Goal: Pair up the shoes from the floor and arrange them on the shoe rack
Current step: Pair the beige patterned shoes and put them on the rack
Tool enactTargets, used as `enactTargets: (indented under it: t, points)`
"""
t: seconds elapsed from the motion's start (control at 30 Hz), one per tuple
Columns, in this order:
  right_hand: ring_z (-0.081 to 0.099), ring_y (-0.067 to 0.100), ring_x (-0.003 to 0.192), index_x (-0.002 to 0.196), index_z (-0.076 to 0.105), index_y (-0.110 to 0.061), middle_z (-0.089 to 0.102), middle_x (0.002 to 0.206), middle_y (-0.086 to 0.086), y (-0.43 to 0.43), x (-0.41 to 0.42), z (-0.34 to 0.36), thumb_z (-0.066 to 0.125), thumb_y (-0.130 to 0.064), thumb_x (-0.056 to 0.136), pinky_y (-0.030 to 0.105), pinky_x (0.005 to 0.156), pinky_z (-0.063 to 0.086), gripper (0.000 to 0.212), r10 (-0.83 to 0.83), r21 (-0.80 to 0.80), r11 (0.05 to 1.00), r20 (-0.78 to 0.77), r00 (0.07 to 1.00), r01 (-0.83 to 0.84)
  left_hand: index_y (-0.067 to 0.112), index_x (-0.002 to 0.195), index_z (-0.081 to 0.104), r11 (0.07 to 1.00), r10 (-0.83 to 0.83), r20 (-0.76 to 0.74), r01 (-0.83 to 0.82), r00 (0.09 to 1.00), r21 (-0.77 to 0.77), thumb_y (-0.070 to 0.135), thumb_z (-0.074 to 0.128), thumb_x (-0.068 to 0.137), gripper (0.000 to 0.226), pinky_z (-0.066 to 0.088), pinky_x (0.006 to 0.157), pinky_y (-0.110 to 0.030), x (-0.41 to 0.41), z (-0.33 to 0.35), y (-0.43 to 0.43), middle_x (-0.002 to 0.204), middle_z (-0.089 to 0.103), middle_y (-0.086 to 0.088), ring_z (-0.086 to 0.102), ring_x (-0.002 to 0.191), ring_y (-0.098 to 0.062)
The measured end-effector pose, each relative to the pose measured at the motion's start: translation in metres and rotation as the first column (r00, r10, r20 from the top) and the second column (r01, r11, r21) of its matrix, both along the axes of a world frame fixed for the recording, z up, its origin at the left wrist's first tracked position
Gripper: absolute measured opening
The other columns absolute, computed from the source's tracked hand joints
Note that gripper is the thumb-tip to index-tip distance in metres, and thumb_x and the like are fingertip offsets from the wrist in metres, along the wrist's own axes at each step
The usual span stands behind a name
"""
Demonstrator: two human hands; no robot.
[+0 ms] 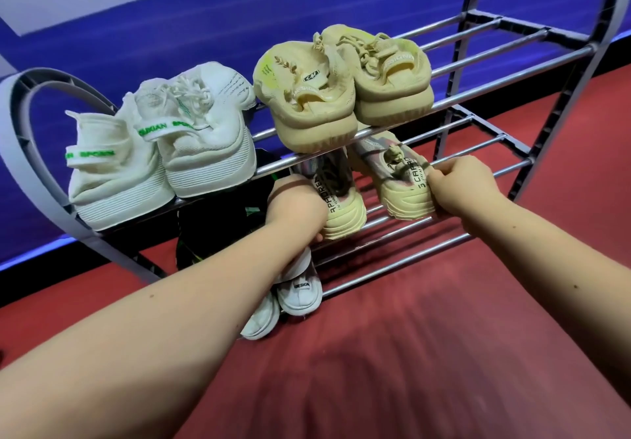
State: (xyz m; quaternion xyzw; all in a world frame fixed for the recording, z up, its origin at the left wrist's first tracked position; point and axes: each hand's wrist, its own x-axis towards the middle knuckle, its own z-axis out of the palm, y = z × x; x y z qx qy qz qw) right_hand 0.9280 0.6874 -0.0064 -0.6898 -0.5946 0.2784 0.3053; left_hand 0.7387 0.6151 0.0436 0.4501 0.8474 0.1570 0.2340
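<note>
Watching through the head camera, I see both hands at the middle tier of the grey plastic-and-chrome-rod shoe rack. The left hand wraps its fingers round the heel of one grey-pink knit sneaker with a chunky cream sole. The right hand pinches the heel collar of its matching sneaker. Both shoes point toes inward and sit close side by side on the rods, heels out. I judge the heel grips let me push them level as a pair.

Above them, the top shelf's front rod crosses their uppers and leaves little headroom. That shelf carries a white ribbed pair with green lettering and a beige foam-soled pair. A black pair with green trim crowds my left wrist, and white shoes sit below on the lowest tier. Red carpet lies underneath.
</note>
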Motion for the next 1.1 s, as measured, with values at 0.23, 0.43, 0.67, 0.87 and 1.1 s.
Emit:
enactTargets:
  t: [0.23,0.43,0.67,0.87,1.1]
  points:
    - [0.06,0.04,0.072,0.077,0.064,0.009,0.062,0.07,0.025,-0.005,-0.009,0.001,0.046,-0.021,0.089,0.04,0.069,0.052,0.037,0.062,0.027,0.998,0.046,0.997,-0.063,0.012,0.078,0.067,0.988,-0.123,-0.097,0.113,0.988,-0.108,0.007,0.058,0.086,0.012,0.054,0.084,-0.028,0.006,0.005,0.004,0.058,0.064,0.004,0.067,0.08,-0.016]
    - [0.065,0.045,0.074,0.078,0.062,0.012,0.056,0.063,0.019,-0.002,-0.011,-0.002,0.047,-0.02,0.088,0.045,0.071,0.056,0.036,0.141,0.0,0.99,0.014,0.99,-0.141,0.005,0.058,0.04,0.996,0.056,0.203,-0.04,0.978,-0.082,-0.001,0.044,0.094,0.037,0.059,0.069,-0.027,0.002,-0.003,0.007,0.02,0.04,0.007,0.051,0.026,-0.007]
    - [0.064,0.027,0.063,0.095,0.07,-0.003,0.071,0.086,0.016,-0.027,0.007,0.008,0.048,-0.029,0.095,0.027,0.064,0.055,0.034,0.225,-0.039,0.972,-0.126,0.966,-0.231,0.011,0.069,0.048,0.981,-0.092,0.104,0.073,0.99,0.178,0.01,0.045,0.093,0.024,0.05,0.037,-0.021,-0.006,-0.003,-0.018,0.062,0.06,-0.006,0.058,0.033,-0.006]
    - [0.05,0.017,0.061,0.071,0.067,-0.008,0.06,0.067,0.004,-0.076,-0.026,0.038,0.061,-0.019,0.086,0.026,0.061,0.029,0.019,0.246,0.416,0.861,0.164,0.955,-0.293,0.013,0.072,0.061,0.924,-0.231,-0.063,0.239,0.971,0.299,0.019,0.053,0.089,0.019,0.049,0.05,-0.023,-0.056,-0.002,-0.08,0.057,0.068,-0.007,0.059,0.04,-0.015]
    - [0.047,0.011,0.057,0.065,0.065,-0.009,0.057,0.055,0.0,-0.119,-0.108,0.029,0.055,-0.029,0.081,0.023,0.054,0.03,0.027,0.589,0.393,0.681,0.209,0.781,-0.618,0.014,0.066,0.057,0.959,-0.253,-0.065,0.259,0.965,0.117,0.015,0.057,0.089,0.023,0.045,0.049,-0.023,-0.148,0.002,-0.171,0.057,0.065,-0.004,0.053,0.035,-0.008]
